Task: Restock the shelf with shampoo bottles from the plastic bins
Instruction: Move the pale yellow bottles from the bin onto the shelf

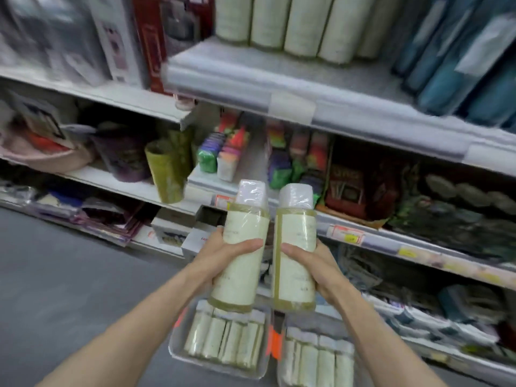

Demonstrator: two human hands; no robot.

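Left-hand grip: the left hand [220,258] wraps fingers and thumb round the lower half of one shampoo bottle [245,224]. The right hand [315,263] holds a second bottle [296,227] the same way. Both bottles are upright, side by side, white caps up. Directly below them, a plastic bin [178,347] and a second bin [281,370] hold further bottles in rows. The upper shelf [251,68] carries matching bottles [276,23].

Upper shelf [251,68] at twelve o'clock carries a row of cream bottles [268,20], upright, with teal packs [452,68] beside them at two. Down at six, grey floor [69,261], two plastic bins [212,365] side by side on it.
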